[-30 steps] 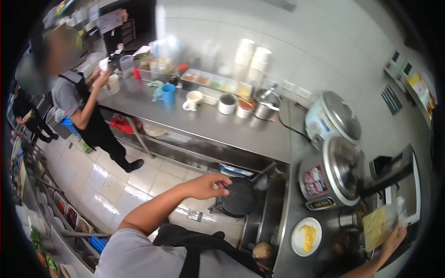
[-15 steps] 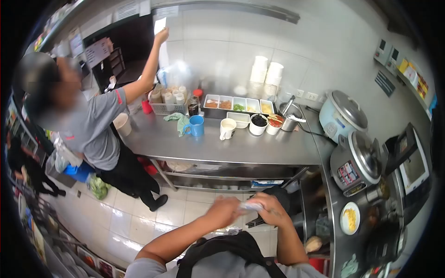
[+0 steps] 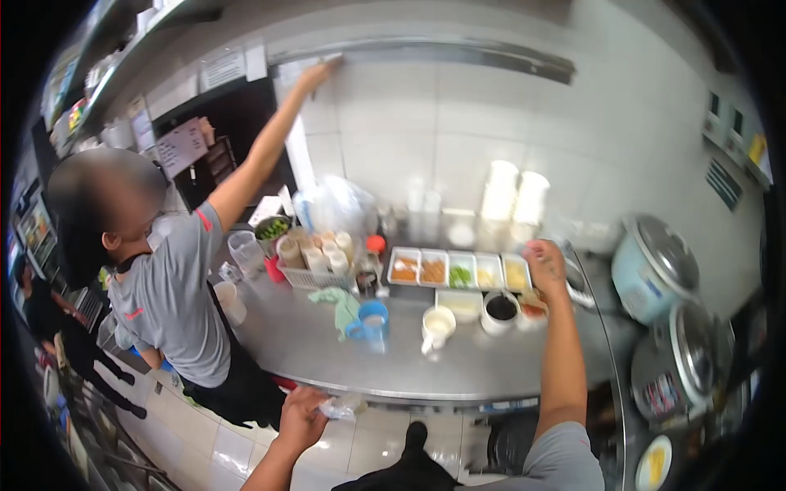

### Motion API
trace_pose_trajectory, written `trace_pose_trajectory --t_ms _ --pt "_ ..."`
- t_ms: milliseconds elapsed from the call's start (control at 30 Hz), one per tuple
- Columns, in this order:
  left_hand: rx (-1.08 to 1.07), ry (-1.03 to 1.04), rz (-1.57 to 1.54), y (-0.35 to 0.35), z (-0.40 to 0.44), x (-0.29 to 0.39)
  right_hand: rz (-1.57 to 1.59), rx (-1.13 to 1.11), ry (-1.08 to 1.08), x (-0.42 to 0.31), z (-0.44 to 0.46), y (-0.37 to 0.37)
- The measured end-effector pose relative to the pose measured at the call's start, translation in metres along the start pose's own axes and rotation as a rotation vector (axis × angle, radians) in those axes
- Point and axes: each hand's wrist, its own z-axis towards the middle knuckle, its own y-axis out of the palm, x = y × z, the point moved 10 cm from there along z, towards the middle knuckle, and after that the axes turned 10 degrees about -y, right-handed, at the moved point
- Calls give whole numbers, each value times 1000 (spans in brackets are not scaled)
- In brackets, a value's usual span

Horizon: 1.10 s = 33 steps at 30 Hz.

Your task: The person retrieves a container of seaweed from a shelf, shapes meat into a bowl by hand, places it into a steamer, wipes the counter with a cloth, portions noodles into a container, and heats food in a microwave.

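Observation:
My left hand [image 3: 302,416] is closed on a crumpled clear plastic wrapper [image 3: 340,407], held low in front of the steel counter's [image 3: 368,368] near edge. Above the right part of the counter, my right hand [image 3: 546,266] reaches over the end of the topping tray [image 3: 458,288]. Its fingers look bent together, and what they hold, if anything, is blurred. Just below that hand are a tub of red sauce [image 3: 532,313] and a white tub of dark food [image 3: 499,312].
A co-worker [image 3: 176,303] stands at the left with an arm raised to the wall rail [image 3: 426,56]. Blue mug [image 3: 372,321], white mug [image 3: 438,326], bottle basket [image 3: 311,274] and green cloth [image 3: 340,307] stand on the counter. Two rice cookers [image 3: 655,266] are at the right.
My hands were together at the wrapper and are now apart. The left moved left with the wrapper; the right moved up over the counter. The view turned, and the co-worker's raised hand reached the rail.

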Motion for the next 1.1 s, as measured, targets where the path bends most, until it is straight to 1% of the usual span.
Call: trace_pose_trajectory --t_ms 33,67,100,133,200,233,300,333,367,400,433,467,500,533,567,600,667,700,767,900,967,1000,1067,1100 --pt "35 -14 9 -2 15 -5 -99 26 20 26 32 3" --pt "-11 -41 24 3 30 -9 -201 56 44 52 64 4" --pt "-62 -69 39 8 46 -9 -331 162 -68 75 93 3" --pt "-42 -85 49 7 61 -8 -456 270 -173 96 115 5" --pt "-101 -128 42 11 89 -7 -533 249 -126 140 146 14" --pt "-100 -126 -18 10 103 -3 -513 246 -129 159 154 17" --pt "-89 -134 -43 9 126 1 -379 84 3 204 167 32" --pt "-85 -130 -86 10 135 4 -376 73 0 193 173 30" --pt "-90 -139 -91 11 143 5 -455 10 8 170 178 26" --pt "-102 -175 -145 12 152 4 -539 -52 24 164 182 23" --pt "-131 -206 -197 15 161 4 -508 -44 -76 174 186 26" --pt "-187 -203 -200 20 171 7 -675 7 -214 189 184 32" --pt "-166 -176 -171 19 181 14 -647 -60 -196 211 188 37" --pt "-144 -137 -149 21 191 21 -538 2 -330 203 186 30" --pt "-150 -145 -141 25 198 24 -457 -45 -212 196 191 24" --pt "-138 -115 -162 27 203 28 -368 -3 -227 180 192 15" --pt "-149 -139 -218 32 206 19 -278 36 -134 161 197 0" --pt "-158 -131 -228 34 208 18 -293 38 -130 162 202 1" --pt "-183 -141 -258 35 212 12 -324 -13 -19 177 206 8" --pt "-235 -98 -303 36 214 -4 -330 17 53 167 212 7" --pt "-273 -91 -323 35 220 -14 -300 164 1 137 211 -12" --pt "-302 -58 -353 31 227 -25 -349 180 12 124 205 -25" --pt "-311 -53 -407 26 230 -39 -363 292 -28 105 210 -26" --pt "-308 -52 -419 22 231 -48 -384 228 -2 106 213 -21"
